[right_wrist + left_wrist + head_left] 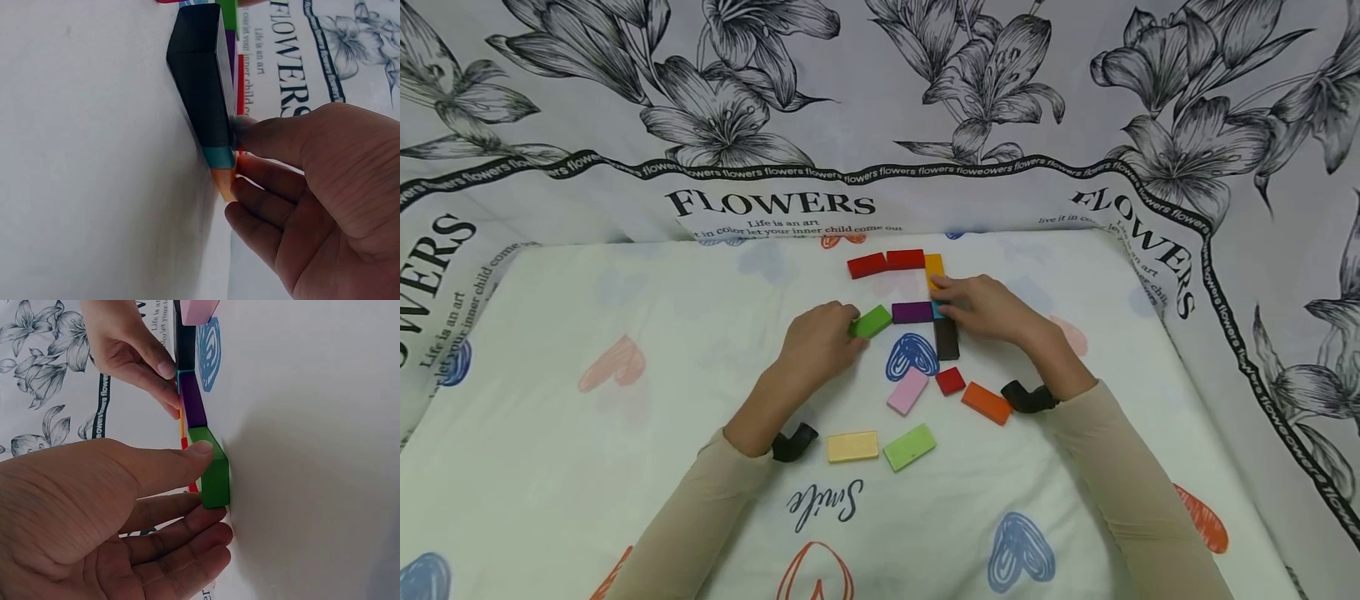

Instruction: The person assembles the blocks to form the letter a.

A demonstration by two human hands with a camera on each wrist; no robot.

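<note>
My left grip [820,340] is clenched about the green block [872,322], which lies on the white cloth [550,467], one end meeting the purple block [912,312]. My right grip [988,307] is released, its extended fingers touching the yellow block [933,264]; the teal block [937,311] sits between yellow and dark blocks [947,342].

I get three red blocks [906,260], then singles: an amber block [934,267], teal block [937,310], purple block [912,312], green block [872,322], near-black block [946,340], pink block [907,391], orange block [987,403], pale yellow block [852,447] and light green block [910,447], so yeah, 12 blocks. Also two hands, one left hand [820,342] plus one right hand [987,308], and two beige sleeves [688,504].
</note>
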